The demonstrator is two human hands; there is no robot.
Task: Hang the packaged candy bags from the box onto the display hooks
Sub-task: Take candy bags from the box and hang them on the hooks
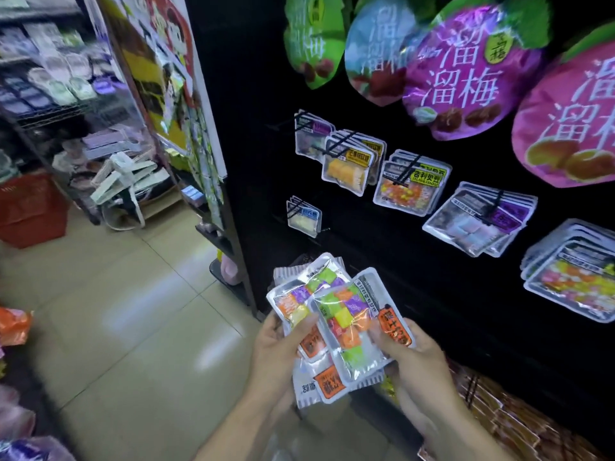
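Candy bags in hand (pixel 336 322): a fanned stack of clear flat packets with white ribbed edges, orange labels and wrapped sweets in purple, green, orange and yellow; held low before the black display panel.
Top packet (pixel 357 322): tilted, label to the right.
Display hooks (pixel 411 168): black pegs on the panel, each carrying similar packets.

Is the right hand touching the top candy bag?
Touching. The head view shows the right hand with its fingers curled around the edge of the top candy bag.
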